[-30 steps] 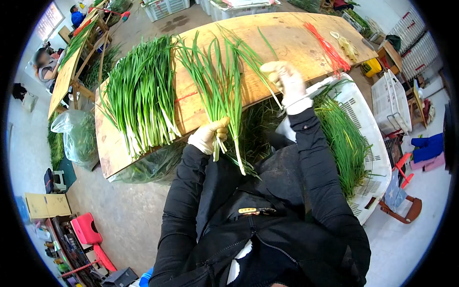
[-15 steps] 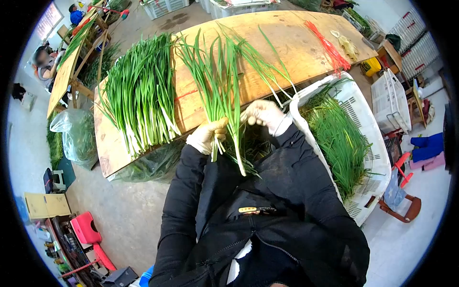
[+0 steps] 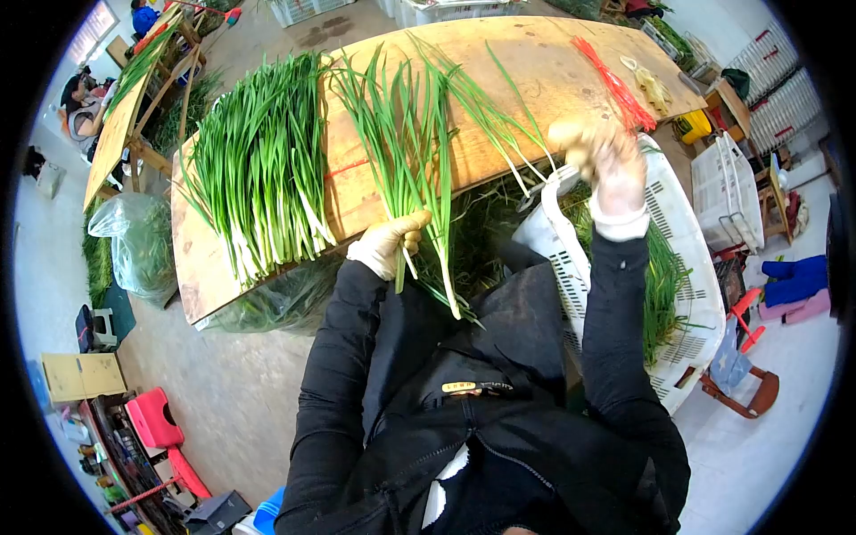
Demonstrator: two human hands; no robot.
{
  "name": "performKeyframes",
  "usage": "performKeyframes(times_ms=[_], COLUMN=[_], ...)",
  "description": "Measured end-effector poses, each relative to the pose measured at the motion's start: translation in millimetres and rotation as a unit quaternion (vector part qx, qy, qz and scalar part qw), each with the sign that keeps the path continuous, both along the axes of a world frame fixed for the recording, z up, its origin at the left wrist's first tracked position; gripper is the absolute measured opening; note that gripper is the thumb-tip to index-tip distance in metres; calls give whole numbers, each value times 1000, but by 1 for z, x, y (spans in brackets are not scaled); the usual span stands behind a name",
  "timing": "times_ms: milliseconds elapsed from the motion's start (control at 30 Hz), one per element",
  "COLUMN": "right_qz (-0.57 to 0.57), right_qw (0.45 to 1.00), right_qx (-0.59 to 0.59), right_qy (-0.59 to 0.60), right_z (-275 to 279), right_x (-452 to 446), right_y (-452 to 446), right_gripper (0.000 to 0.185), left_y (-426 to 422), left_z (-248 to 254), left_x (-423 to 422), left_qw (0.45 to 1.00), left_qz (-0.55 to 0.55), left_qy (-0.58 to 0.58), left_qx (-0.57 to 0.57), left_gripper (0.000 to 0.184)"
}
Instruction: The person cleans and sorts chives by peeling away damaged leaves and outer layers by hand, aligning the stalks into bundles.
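Note:
Gloved and closed, my left hand (image 3: 392, 244) grips the lower stems of a small bunch of green stalks (image 3: 397, 147), whose leaves reach over the board. My right hand (image 3: 606, 160), also gloved and blurred by motion, is raised above the near rim of the white crate (image 3: 709, 308); its fingers are too smeared to read. Between the hands, a few loose stalks (image 3: 499, 116) lie on the wooden board (image 3: 535, 71). A large row of stalks (image 3: 267, 160) rests on the board at the left, pale ends toward me. More greens (image 3: 660, 294) lie in the crate.
Red ties (image 3: 615, 85) and a pale glove (image 3: 649, 85) lie at the board's right end. A plastic bag of greens (image 3: 138, 245) stands on the floor at the left. Another person (image 3: 85, 111) sits by a second bench (image 3: 125, 147) at the far left.
My right hand went from above the loose stalks down near my left hand, then up and right over the crate's rim. Another loose stalk now lies beside the others. My left hand keeps its grip.

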State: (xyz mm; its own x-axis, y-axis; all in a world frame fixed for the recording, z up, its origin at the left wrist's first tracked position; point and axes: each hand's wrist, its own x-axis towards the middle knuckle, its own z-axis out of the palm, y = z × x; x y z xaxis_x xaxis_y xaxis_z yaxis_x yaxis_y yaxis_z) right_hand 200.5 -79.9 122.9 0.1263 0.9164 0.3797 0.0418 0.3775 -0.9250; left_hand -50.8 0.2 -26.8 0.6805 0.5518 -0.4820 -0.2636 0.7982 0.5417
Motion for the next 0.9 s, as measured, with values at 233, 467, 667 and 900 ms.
performKeyframes(times_ms=[233,467,667,900], right_qz=[6,-42,-24,-153], right_qw=[901,782,739,803], right_qx=[-201,28,81,136], right_qy=[-384,-621,-669,-560], right_z=[-53,-77,-90,-67], right_x=[-29,-71,-71,-36], right_y=[-30,0,13,64], right_gripper=[42,21,7,12], left_y=[-7,-8,-9,-12], left_z=[12,12,11,17], left_x=[17,24,25,21], left_qw=[995,994,991,990], left_qz=[37,36,47,43], left_qy=[79,79,102,110], left_qx=[53,66,66,81], left_gripper=[17,14,18,19])
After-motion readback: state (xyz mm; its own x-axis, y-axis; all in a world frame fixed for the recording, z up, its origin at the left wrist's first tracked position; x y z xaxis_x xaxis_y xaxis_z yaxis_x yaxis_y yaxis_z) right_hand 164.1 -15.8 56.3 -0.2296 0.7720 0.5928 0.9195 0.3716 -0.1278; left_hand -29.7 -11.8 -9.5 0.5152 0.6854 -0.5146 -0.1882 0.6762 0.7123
